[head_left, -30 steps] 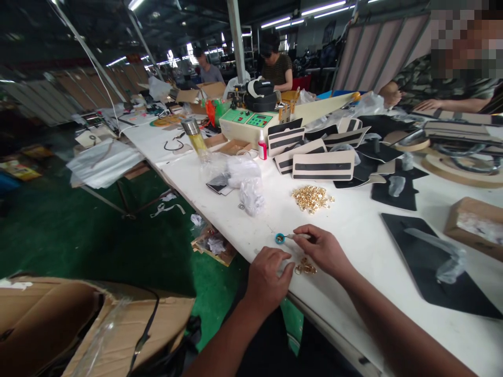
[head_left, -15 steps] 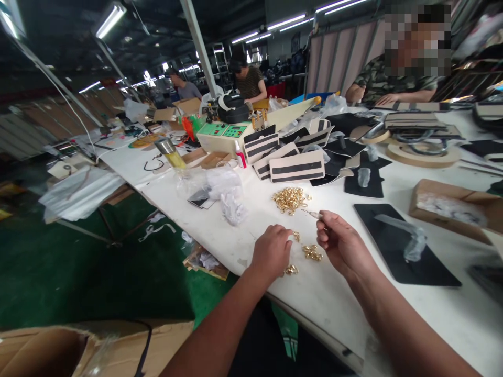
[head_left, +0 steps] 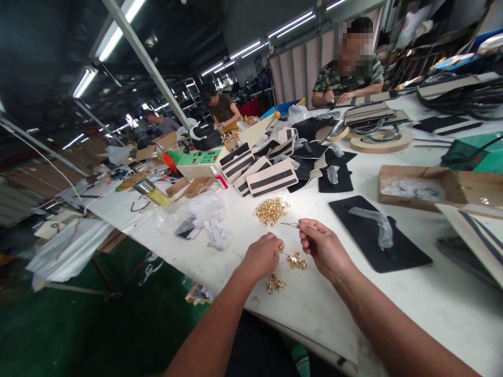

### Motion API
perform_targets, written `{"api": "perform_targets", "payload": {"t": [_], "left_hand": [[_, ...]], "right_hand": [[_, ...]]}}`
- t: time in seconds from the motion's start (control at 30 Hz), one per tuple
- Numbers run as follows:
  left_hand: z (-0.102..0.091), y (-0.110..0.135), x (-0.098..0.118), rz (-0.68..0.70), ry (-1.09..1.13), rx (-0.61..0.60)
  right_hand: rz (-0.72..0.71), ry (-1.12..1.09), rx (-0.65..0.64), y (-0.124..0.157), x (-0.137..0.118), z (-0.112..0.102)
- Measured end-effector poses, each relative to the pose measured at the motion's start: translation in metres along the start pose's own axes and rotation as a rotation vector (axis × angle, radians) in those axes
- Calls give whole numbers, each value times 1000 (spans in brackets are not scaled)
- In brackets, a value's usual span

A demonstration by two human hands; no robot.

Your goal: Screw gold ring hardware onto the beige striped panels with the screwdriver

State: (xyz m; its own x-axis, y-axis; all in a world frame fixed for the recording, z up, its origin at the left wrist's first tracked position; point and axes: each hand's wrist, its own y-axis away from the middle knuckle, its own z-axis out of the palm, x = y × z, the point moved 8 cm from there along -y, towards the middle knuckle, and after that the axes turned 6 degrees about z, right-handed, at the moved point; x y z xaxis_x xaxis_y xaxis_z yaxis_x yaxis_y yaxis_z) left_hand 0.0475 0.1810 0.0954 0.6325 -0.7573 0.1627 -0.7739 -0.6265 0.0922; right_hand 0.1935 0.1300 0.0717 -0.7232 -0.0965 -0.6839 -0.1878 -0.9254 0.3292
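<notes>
Nearest on the white tabletop [head_left: 428, 293] lies a small cluster of gold-coloured ring fittings [head_left: 276, 283], with a second cluster [head_left: 296, 261] just beyond. The left hand [head_left: 260, 257] appears to pinch one gold fitting [head_left: 281, 247] at its fingertips. The right hand [head_left: 323, 245] has its grip pinched around a slender pointed tool [head_left: 293, 225], its tip towards a much larger gold pile [head_left: 270, 211]. Judging by the amounts, only a small share lies apart in the two clusters; most pieces sit in the pile. Whether the separate pieces are finished cannot be told. Farther off are a black panel [head_left: 379, 233], striped beige panels [head_left: 272, 178], a red-and-white bottle [head_left: 219, 177] and, across the tabletop, a co-worker in a camouflage shirt [head_left: 349, 81].
</notes>
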Motion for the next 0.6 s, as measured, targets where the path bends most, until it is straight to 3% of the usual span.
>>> {"api": "perform_targets", "payload": {"t": [0.27,0.47,0.6], "left_hand": [[0,-5,-14,-137,10,16],[-2,-1,-19,-203,83,120],[-7,5,-21,-246,243,226]], "right_hand": [[-4,12,-11,1,-1,2],[-11,22,4,3,-3,2],[-18,24,2,3,-5,4]]}}
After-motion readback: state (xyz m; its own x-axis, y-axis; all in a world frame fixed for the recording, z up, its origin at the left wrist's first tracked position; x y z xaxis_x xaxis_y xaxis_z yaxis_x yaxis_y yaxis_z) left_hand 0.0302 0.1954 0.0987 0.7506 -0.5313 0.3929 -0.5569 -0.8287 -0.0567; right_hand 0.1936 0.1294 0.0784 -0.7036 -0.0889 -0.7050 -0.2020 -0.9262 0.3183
